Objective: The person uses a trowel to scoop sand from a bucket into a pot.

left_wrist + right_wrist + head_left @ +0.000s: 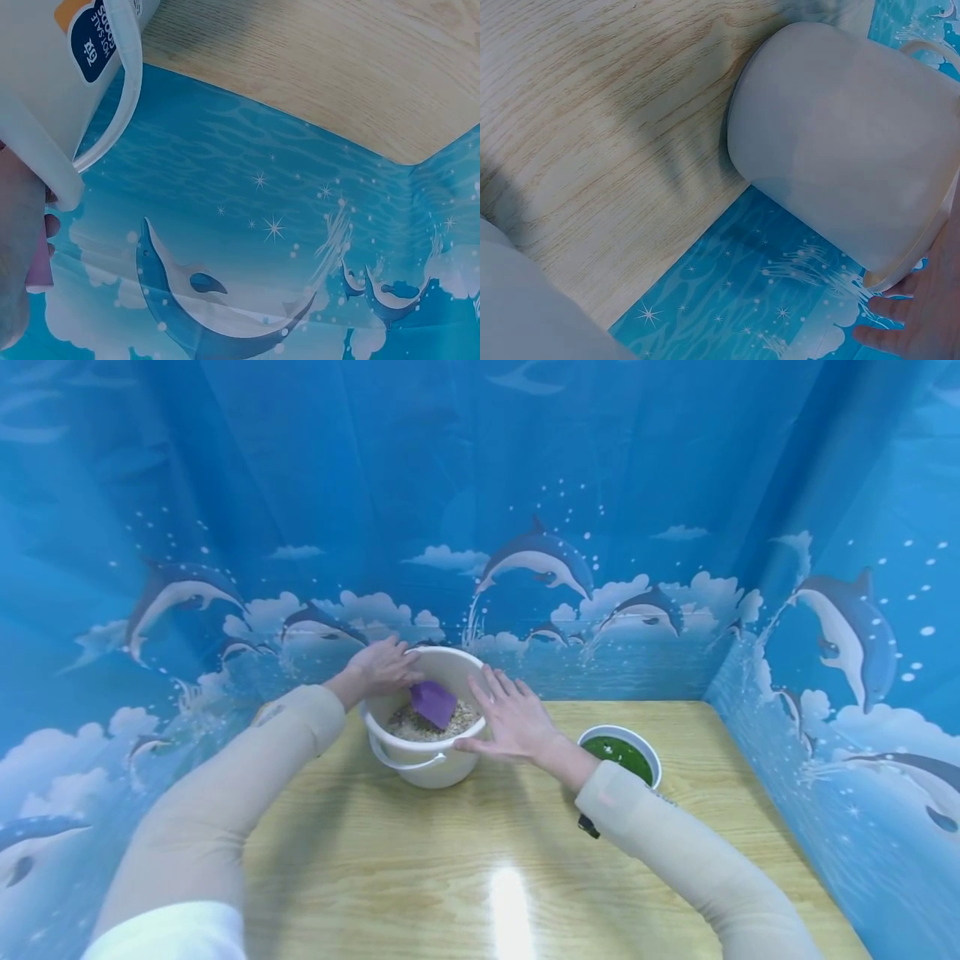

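A white bucket (423,768) stands upright on the wooden table, its thin handle hanging at the front. Loose beige-brown flakes (401,725) lie inside it. A purple scoop (433,703) leans into the bucket with its blade on the flakes. My left hand (384,668) is at the bucket's far-left rim and grips the scoop's handle, whose end (40,264) shows below the fingers in the left wrist view. On the other side, my right hand (517,717) has its fingers spread and touches the right rim. The bucket's side (832,127) fills much of the right wrist view.
To the right, partly behind my right forearm, sits a white-rimmed bowl (657,762) with green contents (618,752) and small white bits. Blue dolphin-print curtains (420,460) enclose the wooden table (390,877) at the back and sides.
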A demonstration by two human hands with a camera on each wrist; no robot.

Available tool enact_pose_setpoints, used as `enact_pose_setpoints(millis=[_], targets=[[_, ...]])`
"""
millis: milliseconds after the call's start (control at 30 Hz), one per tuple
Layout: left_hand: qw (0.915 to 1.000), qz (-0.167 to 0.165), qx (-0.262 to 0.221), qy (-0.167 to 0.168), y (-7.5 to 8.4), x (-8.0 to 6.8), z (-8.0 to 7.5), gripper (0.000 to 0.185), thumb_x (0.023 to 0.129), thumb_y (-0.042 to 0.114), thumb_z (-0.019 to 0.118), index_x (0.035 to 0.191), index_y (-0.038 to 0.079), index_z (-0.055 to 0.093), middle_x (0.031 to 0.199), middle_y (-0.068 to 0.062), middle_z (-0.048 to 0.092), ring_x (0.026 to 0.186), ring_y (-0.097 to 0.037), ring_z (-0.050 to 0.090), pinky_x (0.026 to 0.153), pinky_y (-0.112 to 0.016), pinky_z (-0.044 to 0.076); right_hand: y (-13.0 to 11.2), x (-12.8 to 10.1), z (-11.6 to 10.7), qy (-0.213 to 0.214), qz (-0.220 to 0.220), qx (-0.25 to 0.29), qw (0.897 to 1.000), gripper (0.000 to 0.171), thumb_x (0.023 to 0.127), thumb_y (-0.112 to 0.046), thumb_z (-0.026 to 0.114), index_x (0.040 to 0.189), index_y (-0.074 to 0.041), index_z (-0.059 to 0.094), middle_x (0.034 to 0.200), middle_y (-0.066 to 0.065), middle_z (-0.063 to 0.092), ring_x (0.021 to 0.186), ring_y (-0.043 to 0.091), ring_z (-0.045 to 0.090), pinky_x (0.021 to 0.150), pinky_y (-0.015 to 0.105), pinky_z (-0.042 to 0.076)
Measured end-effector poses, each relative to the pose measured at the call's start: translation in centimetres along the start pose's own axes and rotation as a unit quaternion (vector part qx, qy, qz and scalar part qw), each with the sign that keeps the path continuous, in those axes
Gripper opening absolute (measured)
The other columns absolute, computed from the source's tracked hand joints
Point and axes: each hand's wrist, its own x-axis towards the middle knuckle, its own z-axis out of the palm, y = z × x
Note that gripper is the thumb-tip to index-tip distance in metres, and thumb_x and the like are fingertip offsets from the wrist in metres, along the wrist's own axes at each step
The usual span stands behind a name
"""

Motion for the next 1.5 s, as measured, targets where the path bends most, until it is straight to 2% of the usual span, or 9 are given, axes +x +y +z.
enact_pose_setpoints(millis=[233,433,533,667,767,867,1167,1367,1500], targets=[[0.9999,0.001,-0.011,0.004,-0.4,-0.3,-0.3,0.022,0.108,0.038,0.055,0.125,0.023,0.058,0.109,-0.008,0.067,0.095,-0.023,0.062,0.088,-0.037,0.052,0.0,-0.1,0.0,0.005,-0.001,0.0,1.0,0.139,0.068,-0.101,-0.016,0.17,-0.013,0.016,0.176,0.022,0.015,0.16,0.042,0.029,0.127,0.059,0.031],[0.9999,-0.002,-0.012,0.011,-0.9,-0.8,-0.5,0.034,0.107,0.051,0.053,0.125,0.023,0.059,0.105,-0.009,0.066,0.094,-0.024,0.062,0.087,-0.039,0.051,0.0,-0.1,0.0,0.003,0.001,-0.002,1.0,0.136,0.071,-0.101,-0.012,0.17,-0.013,0.016,0.176,0.022,0.014,0.161,0.042,0.029,0.127,0.059,0.031],[0.9999,0.001,0.003,0.017,-1.1,-0.9,-0.3,0.038,0.106,0.055,0.05,0.125,0.024,0.06,0.104,-0.009,0.065,0.094,-0.023,0.061,0.087,-0.038,0.051,0.0,-0.1,0.0,0.001,0.002,-0.004,1.0,0.128,0.078,-0.101,-0.002,0.17,-0.014,0.015,0.176,0.022,0.013,0.161,0.041,0.028,0.127,0.059,0.032],[0.9996,0.007,0.019,0.017,-1.3,-1.0,-0.3,0.037,0.107,0.055,0.048,0.123,0.024,0.059,0.103,-0.008,0.063,0.093,-0.022,0.058,0.087,-0.037,0.049,-0.1,-0.1,0.0,-0.001,0.002,-0.008,1.0,0.117,0.087,-0.097,0.02,0.17,-0.014,0.015,0.176,0.022,0.014,0.161,0.041,0.029,0.127,0.059,0.032],[0.9992,0.013,0.035,0.015,-1.5,-1.0,-0.4,0.037,0.107,0.056,0.047,0.124,0.025,0.058,0.105,-0.008,0.063,0.093,-0.022,0.057,0.086,-0.038,0.048,-0.1,0.0,0.1,0.001,0.003,-0.009,1.0,0.113,0.09,-0.093,0.03,0.17,-0.014,0.015,0.176,0.022,0.015,0.16,0.041,0.03,0.127,0.059,0.032],[0.9984,0.016,0.052,0.016,-1.7,-1.0,-0.5,0.038,0.106,0.058,0.047,0.125,0.027,0.056,0.106,-0.008,0.063,0.094,-0.023,0.057,0.086,-0.038,0.047,-0.1,0.1,0.1,0.006,0.005,-0.011,1.0,0.111,0.091,-0.091,0.034,0.17,-0.014,0.016,0.176,0.022,0.017,0.16,0.042,0.031,0.126,0.059,0.033],[0.9955,0.028,0.087,0.026,-2.6,-0.6,-1.1,0.036,0.105,0.06,0.048,0.114,0.027,0.058,0.106,-0.007,0.064,0.096,-0.023,0.057,0.087,-0.037,0.045,-0.1,0.1,0.2,0.007,0.009,-0.009,1.0,0.111,0.091,-0.091,0.035,0.169,-0.015,0.018,0.176,0.022,0.016,0.16,0.042,0.031,0.126,0.059,0.034],[0.9898,0.05,0.132,0.023,-3.4,0.4,-0.9,0.035,0.107,0.058,0.047,0.118,0.027,0.059,0.119,-0.007,0.068,0.106,-0.024,0.062,0.093,-0.038,0.047,-0.1,0.1,0.2,0.005,0.005,-0.006,1.0,0.113,0.089,-0.094,0.027,0.17,-0.015,0.016,0.176,0.022,0.015,0.16,0.043,0.031,0.126,0.059,0.033],[0.9863,0.057,0.15,0.038,-3.6,0.8,-0.9,0.035,0.107,0.058,0.047,0.116,0.027,0.06,0.117,-0.007,0.067,0.103,-0.025,0.061,0.09,-0.038,0.045,0.0,0.1,0.2,0.003,0.003,-0.006,1.0,0.114,0.089,-0.095,0.025,0.169,-0.015,0.017,0.176,0.022,0.014,0.16,0.042,0.031,0.126,0.059,0.033]])
